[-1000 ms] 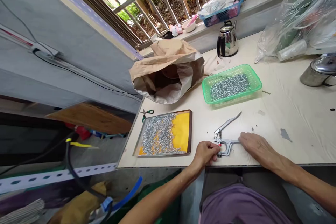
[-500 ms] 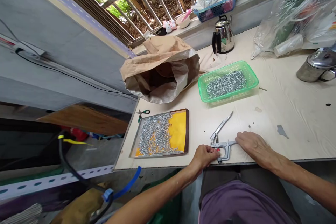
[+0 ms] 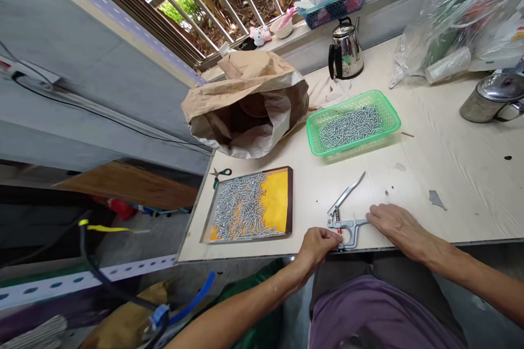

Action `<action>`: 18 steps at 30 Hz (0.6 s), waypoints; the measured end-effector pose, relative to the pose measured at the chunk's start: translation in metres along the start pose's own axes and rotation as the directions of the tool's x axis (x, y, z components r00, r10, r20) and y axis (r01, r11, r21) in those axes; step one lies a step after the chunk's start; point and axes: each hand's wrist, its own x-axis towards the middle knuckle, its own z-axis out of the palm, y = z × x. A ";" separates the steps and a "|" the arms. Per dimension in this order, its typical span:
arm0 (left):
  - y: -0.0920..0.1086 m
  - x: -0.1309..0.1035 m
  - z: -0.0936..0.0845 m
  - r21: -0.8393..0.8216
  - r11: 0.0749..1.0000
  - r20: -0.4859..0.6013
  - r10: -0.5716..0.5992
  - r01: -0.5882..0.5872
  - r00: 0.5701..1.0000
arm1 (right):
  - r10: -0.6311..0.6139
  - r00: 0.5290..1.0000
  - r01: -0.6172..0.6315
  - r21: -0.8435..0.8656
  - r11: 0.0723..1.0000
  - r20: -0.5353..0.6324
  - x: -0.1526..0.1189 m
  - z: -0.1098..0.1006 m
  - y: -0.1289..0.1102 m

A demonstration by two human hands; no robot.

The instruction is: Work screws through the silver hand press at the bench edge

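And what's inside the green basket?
The green basket holds a spread of small, silvery pieces. You can see the top ones; whatever lies beneath them is covered.

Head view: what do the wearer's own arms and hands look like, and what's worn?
The left hand and right hand are ungloved, each five-fingered hand tapering to a bare forearm. No sleeves, watch or bracelet show. A purple garment covers the torso.
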 end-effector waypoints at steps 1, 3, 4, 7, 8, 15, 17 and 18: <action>0.000 0.000 0.001 -0.007 1.000 -0.006 -0.006 0.006 1.000 | -0.002 1.000 0.002 -0.001 1.000 0.012 0.000 0.001 0.000; -0.002 -0.001 0.002 -0.029 1.000 -0.014 -0.014 0.013 1.000 | -0.005 0.999 0.006 -0.004 1.000 0.036 -0.002 0.004 0.002; -0.003 0.000 0.002 -0.042 0.999 -0.014 -0.015 0.014 1.000 | -0.007 0.999 0.007 -0.004 1.000 0.040 -0.003 0.007 0.003; -0.006 0.001 0.003 -0.075 0.997 -0.007 -0.009 0.008 1.000 | 0.010 1.000 -0.010 -0.014 1.000 -0.003 -0.004 0.010 0.010; -0.007 0.002 0.003 -0.080 0.997 -0.004 -0.007 0.006 1.000 | 0.020 1.000 -0.021 -0.027 0.999 -0.023 -0.002 0.009 0.014; -0.010 0.004 0.003 -0.053 0.998 -0.001 0.035 -0.035 0.999 | 0.004 0.995 0.007 -0.103 0.995 0.104 0.028 -0.018 0.040; -0.011 0.005 0.004 -0.053 0.998 -0.006 0.041 -0.041 0.999 | 0.000 0.991 0.016 -0.114 0.993 0.136 0.032 -0.020 0.042; -0.011 0.005 0.004 -0.054 0.998 -0.010 0.041 -0.042 0.999 | -0.007 0.991 0.023 -0.118 0.993 0.133 0.033 -0.020 0.043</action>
